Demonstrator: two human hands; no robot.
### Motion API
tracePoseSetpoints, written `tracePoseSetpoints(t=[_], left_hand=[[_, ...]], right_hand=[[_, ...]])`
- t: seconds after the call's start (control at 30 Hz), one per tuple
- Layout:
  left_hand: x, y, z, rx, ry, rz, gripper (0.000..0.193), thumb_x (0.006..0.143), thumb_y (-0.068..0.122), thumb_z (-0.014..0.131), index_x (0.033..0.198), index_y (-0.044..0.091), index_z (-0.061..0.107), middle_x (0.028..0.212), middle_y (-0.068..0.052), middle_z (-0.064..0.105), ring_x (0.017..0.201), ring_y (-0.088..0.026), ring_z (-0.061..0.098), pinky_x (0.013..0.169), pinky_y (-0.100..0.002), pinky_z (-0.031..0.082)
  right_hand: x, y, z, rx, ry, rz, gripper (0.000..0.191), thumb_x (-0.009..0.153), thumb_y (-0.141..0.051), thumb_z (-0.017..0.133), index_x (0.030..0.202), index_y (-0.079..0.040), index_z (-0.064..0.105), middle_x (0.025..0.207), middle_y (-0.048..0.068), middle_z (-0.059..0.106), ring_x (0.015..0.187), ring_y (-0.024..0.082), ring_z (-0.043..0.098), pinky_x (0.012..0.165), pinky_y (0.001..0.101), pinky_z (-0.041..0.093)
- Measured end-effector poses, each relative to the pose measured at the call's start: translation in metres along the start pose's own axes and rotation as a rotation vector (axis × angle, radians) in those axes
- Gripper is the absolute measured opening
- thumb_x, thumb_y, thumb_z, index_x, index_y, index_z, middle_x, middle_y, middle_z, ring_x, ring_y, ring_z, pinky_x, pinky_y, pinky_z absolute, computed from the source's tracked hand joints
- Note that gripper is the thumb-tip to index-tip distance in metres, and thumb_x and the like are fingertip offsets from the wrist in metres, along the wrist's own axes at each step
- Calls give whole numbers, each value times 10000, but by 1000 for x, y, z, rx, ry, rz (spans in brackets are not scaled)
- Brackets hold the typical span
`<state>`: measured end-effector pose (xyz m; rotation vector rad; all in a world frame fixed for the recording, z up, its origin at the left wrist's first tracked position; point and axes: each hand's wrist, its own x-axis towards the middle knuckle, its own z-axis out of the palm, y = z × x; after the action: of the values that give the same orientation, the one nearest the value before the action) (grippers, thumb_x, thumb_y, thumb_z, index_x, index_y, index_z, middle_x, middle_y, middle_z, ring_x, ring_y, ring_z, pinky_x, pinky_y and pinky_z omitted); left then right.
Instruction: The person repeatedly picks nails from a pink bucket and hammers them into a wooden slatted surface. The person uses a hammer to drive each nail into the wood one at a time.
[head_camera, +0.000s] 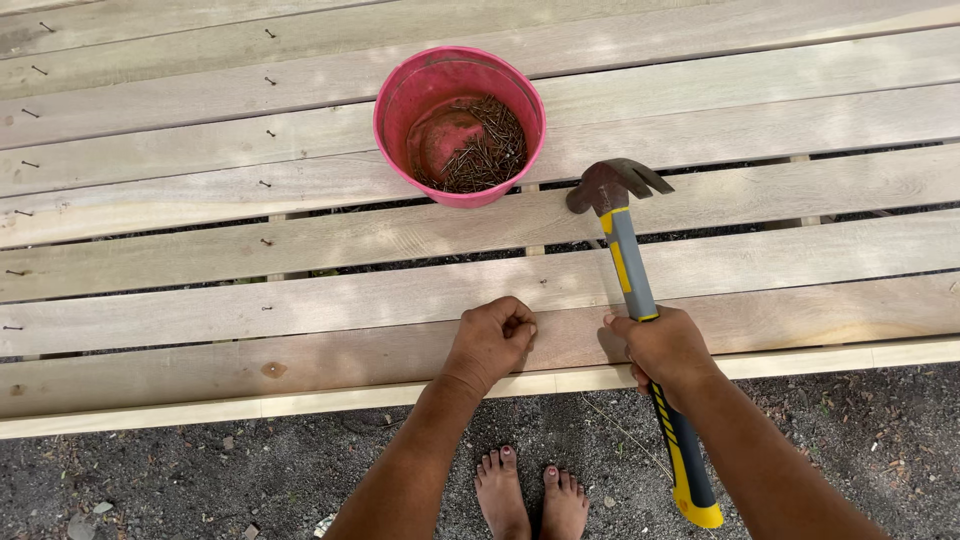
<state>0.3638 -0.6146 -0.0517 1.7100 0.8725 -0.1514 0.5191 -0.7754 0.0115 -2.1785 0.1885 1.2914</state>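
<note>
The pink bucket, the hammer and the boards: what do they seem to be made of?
Pink bucket: likely plastic, smooth, stained inside.
Hammer: dark, dull head, probably steel; grey and yellow handle looks rubbery.
Boards: pale bare wood, showing grain and a knot.

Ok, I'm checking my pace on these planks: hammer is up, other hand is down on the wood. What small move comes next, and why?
Probably bring the hammer down in a short, light tap beside the left hand. That hand is pinched closed on the nearest plank, as if steadying a nail, though none is visible. The right hand grips mid-handle with the head raised, which suits a gentle starting blow near the fingers.
</note>
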Motion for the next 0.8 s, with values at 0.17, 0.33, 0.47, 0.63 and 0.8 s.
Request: tracePoseSetpoints(t=[0.17,0.33,0.47,0.63,0.8], left_hand=[[-11,-4,11,65,115,195,11,814,90,800,821,87,793,881,-8,729,772,-124,721,725,-274,623],[-16,-4,18,67,175,216,18,827,103,797,828,85,792,893,-13,721,776,-147,731,735,-276,618],[-23,-1,20,146,242,310,60,836,143,790,879,103,793,909,-12,721,816,-178,729,761,-297,613],[-28,6,19,208,266,363,64,857,159,766,899,112,778,934,-9,713,832,-215,723,755,-333,609],[-33,13,18,352,266,482,60,867,160,758,905,113,759,963,-5,687,879,-239,707,767,-366,600]], right_hand=[[-17,33,4,127,-61,73,297,934,-300,711,880,-10,678,558,42,485,420,157,436,418,346,423],[-25,55,15,178,-15,85,332,914,-244,743,909,75,654,555,52,503,404,174,455,400,365,417],[-30,68,19,130,-6,50,332,901,-279,762,922,37,664,533,57,483,401,170,460,404,357,423],[-33,81,17,65,5,105,346,910,-299,764,961,35,688,528,65,496,406,185,474,422,374,436],[-38,103,16,16,-9,157,366,918,-344,759,1012,5,702,549,77,497,455,193,493,473,390,456]])
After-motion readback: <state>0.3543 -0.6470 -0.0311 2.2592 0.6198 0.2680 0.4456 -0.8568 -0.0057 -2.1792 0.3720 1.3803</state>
